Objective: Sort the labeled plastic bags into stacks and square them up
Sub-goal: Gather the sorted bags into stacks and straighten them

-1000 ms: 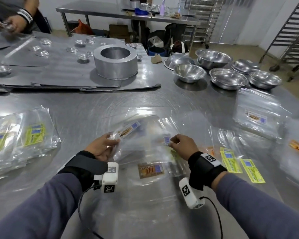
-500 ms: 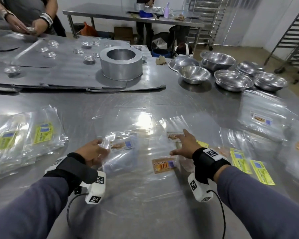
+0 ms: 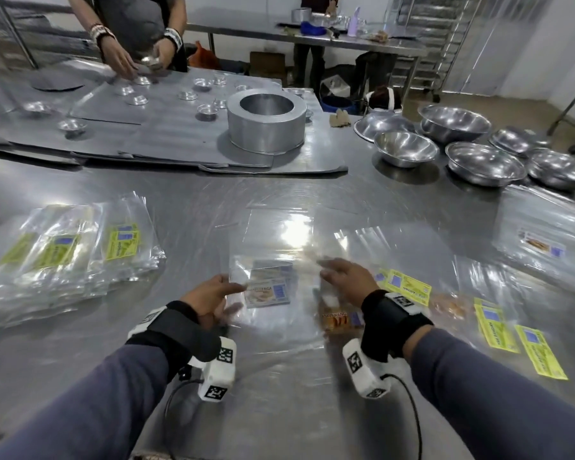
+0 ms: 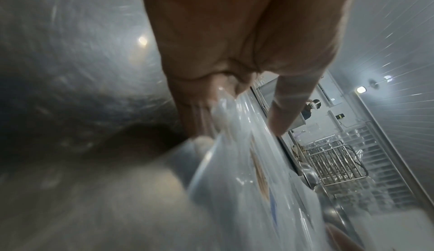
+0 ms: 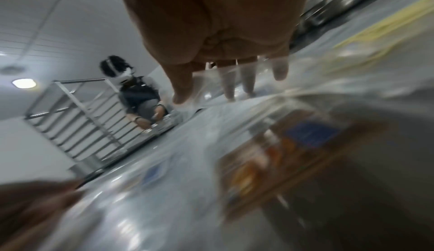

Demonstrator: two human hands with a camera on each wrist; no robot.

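Note:
Clear plastic bags with beige-and-blue labels (image 3: 268,292) lie in the middle of the steel table (image 3: 279,393). My left hand (image 3: 236,297) pinches their left edge, thumb on top and fingers underneath; the left wrist view shows the film (image 4: 246,162) caught between thumb and fingers (image 4: 199,117). My right hand (image 3: 329,270) hovers at the bags' right edge with straight fingers (image 5: 249,80), which show through a raised sheet. An orange-labeled bag (image 3: 341,320) lies under my right wrist. Yellow-labeled bags (image 3: 409,283) lie loose to the right.
A stack of yellow-green labeled bags (image 3: 63,254) sits at the left, another bag stack (image 3: 545,247) at the far right. Several steel bowls (image 3: 405,149) and a round tin (image 3: 266,121) stand behind. Another person (image 3: 130,58) works across the table.
My left hand has brought its bag right, onto the beige-labeled ones in the middle, and it now lies flatter. My right hand has lifted off the bags.

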